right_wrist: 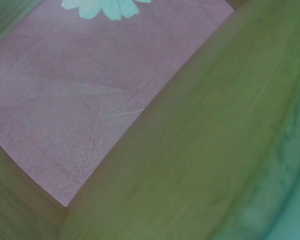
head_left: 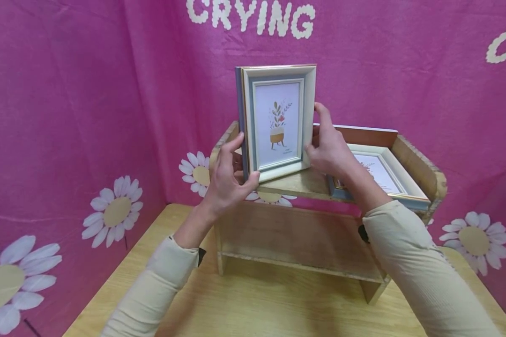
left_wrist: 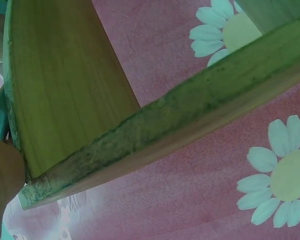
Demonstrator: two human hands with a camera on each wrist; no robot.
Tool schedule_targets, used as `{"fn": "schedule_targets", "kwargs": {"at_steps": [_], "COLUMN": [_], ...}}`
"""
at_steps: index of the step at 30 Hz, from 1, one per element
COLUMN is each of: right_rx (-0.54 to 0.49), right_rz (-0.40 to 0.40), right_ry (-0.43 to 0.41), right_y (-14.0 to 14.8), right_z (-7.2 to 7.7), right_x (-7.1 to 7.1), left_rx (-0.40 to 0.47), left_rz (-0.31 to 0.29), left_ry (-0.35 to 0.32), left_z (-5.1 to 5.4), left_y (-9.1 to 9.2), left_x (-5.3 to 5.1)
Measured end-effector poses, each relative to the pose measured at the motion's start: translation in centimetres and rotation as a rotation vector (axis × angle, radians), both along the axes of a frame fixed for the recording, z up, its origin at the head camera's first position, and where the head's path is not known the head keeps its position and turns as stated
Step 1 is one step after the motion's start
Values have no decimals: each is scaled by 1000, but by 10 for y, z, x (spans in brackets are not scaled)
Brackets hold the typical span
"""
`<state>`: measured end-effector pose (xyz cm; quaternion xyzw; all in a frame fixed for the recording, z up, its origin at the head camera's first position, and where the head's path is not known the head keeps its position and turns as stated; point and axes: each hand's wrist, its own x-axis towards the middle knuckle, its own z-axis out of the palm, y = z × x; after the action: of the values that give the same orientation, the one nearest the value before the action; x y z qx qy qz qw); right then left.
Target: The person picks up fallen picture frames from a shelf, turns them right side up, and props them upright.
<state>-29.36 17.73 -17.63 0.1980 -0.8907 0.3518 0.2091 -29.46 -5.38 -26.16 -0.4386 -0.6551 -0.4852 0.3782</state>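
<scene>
Standing upright, picture frame (head_left: 279,124) is pinched by left hand (head_left: 227,182) and right hand (head_left: 332,147); beside the grip, second frame (head_left: 383,174) is laid.

In the head view, the scene was lit brightly and evenly, and the upright picture frame (head_left: 278,122) was rendered clearly. Soft shadows were cast on the tabletop (head_left: 244,304) beneath the shelf unit (head_left: 295,234), whose lower part was left in shade. The flower (head_left: 1,286) at the left edge was stretched by wide-angle distortion. In the left wrist view, colours were dulled by a greenish cast, and the lower left was washed out by glare. The right wrist view was dimly exposed and softly blurred.
</scene>
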Motion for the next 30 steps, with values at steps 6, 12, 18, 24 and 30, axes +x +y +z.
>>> {"fn": "schedule_targets", "kwargs": {"at_steps": [6, 12, 18, 24, 30], "right_rx": [15, 33, 19, 10, 28], "right_rz": [8, -10, 3, 22, 17], "right_ry": [8, -8, -27, -7, 15], "right_y": [0, 0, 0, -1, -1], "right_z": [1, 0, 0, -1, -2], "right_x": [-3, -5, -5, -7, -9], "left_rx": [-5, -16, -18, -37, -38], "left_rz": [12, 49, 66, 80, 104], "left_ry": [87, 170, 172, 176, 209], "left_z": [-3, -5, -4, -4, -5], "left_y": [2, 7, 11, 14, 15], "left_x": [-3, 1, 8, 12, 14]}}
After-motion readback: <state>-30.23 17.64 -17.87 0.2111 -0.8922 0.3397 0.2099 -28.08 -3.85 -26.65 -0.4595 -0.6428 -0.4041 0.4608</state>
